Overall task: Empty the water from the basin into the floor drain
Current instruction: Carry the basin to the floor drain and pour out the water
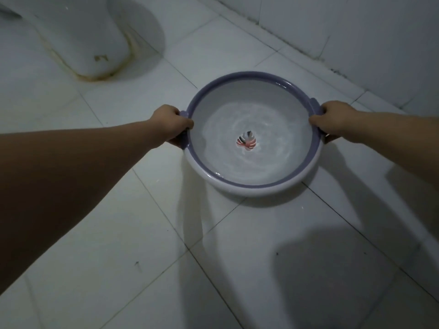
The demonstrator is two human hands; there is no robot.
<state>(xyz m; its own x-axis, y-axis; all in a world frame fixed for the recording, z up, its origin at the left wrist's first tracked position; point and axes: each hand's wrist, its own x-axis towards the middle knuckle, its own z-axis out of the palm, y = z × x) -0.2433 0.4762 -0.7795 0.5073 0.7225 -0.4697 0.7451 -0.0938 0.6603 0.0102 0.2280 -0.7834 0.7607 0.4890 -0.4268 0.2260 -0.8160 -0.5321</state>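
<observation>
Widest around your two grips is the tiled floor (118, 233), pale and bare on every side of them; no floor drain shows anywhere in view, so you will have to find it before you tip anything. Beyond your left grip, up and away from you, stands the base of a toilet (90, 39), and past your right grip the tiled wall (356, 24) meets the floor.

Between the grips is the basin (259, 184), round, white with a purple rim. It sits low over the floor; whether its bottom touches the tiles or hangs just above them cannot be told. The water (237, 129) inside is shallow and rippled, covering the bottom around a small red and dark leaf print (247, 142) at the centre.

Your left hand (171, 122) is closed round the handle lug on its side, thumb over the rim and fingers curled under. Your right hand (332, 122) is wrapped the same way on the opposite lug. Holding at opposite points most likely keeps the rim level, so the water stays in while you carry it, and gives you control of the tilt when you pour.

The emptying itself looks not yet begun.
</observation>
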